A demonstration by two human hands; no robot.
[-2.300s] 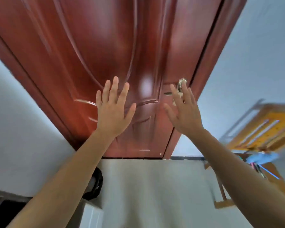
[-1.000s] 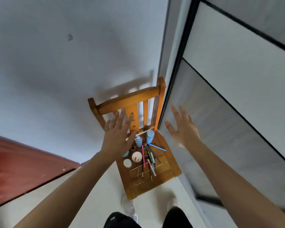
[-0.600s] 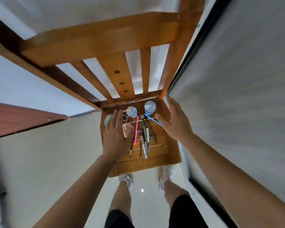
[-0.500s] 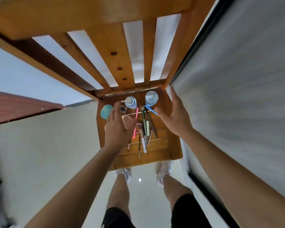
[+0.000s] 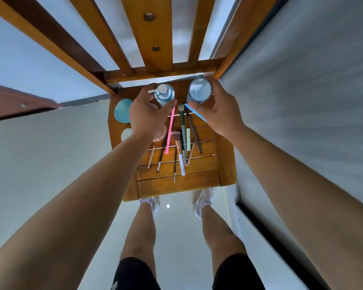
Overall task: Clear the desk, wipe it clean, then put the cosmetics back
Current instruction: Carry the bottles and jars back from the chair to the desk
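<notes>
Two cosmetics bottles stand at the 12 o'clock end of the wooden chair seat (image 5: 176,183), right against the foot of the backrest (image 5: 153,38). There is no desk in view.

- The pump bottle (image 5: 164,95) is in the left hand (image 5: 148,114). Its fingers (image 5: 147,92) curl round the body from 9 o'clock and the thumb closes in from 6 o'clock.
- The capped bottle (image 5: 200,91) is in the right hand (image 5: 220,109). Its fingers (image 5: 218,88) wrap the side at 3 o'clock.

**Handling:** both look like rigid, smooth plastic, likely light to medium depending on fill, and a bit slippery. I'd hold them by the body rather than the pump head or cap, since either could turn or pop. A straight lift should do it.

**Nearby on the seat:**
- A loose bunch of brushes and pencils (image 5: 181,151) lies at 6 o'clock of the bottles. They are thin, light and roll easily.
- A pink stick (image 5: 169,132) starts just below the pump bottle.
- A blue stick (image 5: 195,112) runs under the right thumb, touching or nearly so, and could get dragged on the lift.
- A teal disc (image 5: 122,110) sits at 8 o'clock of the left hand.
- A white disc (image 5: 126,133) lies below the teal one.
- A clear jar (image 5: 160,133) sits half hidden under the left wrist and is possibly glass, so mind it.

**In the way:** the backrest rail is tight behind the bottles at 12 o'clock, and the wall (image 5: 302,101) is close at 3 o'clock, leaving little room on the right.
</notes>
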